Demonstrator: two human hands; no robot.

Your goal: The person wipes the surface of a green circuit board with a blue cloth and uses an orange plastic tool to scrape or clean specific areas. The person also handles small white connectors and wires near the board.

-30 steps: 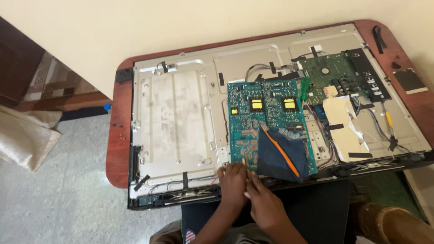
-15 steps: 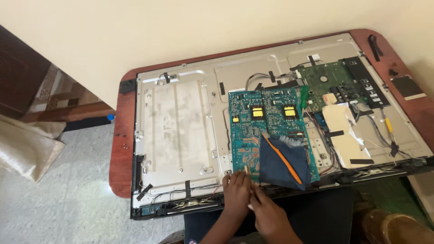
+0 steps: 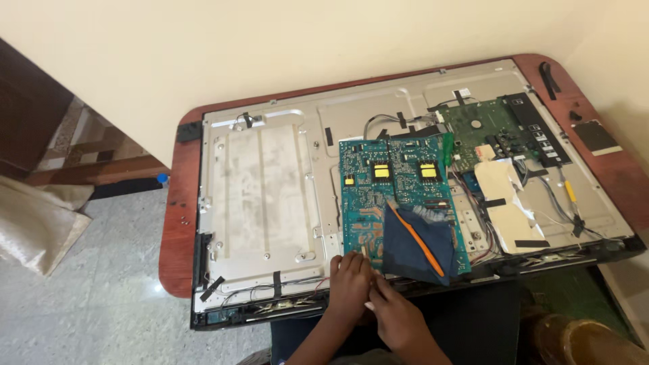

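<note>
Since a moment ago my hands have barely shifted; they stay together at the near edge of the blue-green circuit board [image 3: 399,203], while my head has leaned in a little, so the whole panel looks closer.

That board lies loose on the metal back of the opened flat screen [image 3: 270,196], near its middle, with a dark blue cloth [image 3: 416,247] with an orange stripe draped over its near right corner. My left hand [image 3: 350,284] sits just off the board's near left corner, fingers curled down onto the screen's lower frame, not spread. My right hand [image 3: 399,318] is pressed up against it from nearer me, fingers bunched toward the same spot; whether they pinch something small there I cannot tell, as the fingertips hide each other.

I judge the work here to be fine fingertip work at the edge, so I should keep both wrists steadied on the frame and avoid dragging the board.

Right of the board sits the green main board [image 3: 490,128] with its wires, and all of it rests on the reddish wooden desk [image 3: 177,223].
</note>
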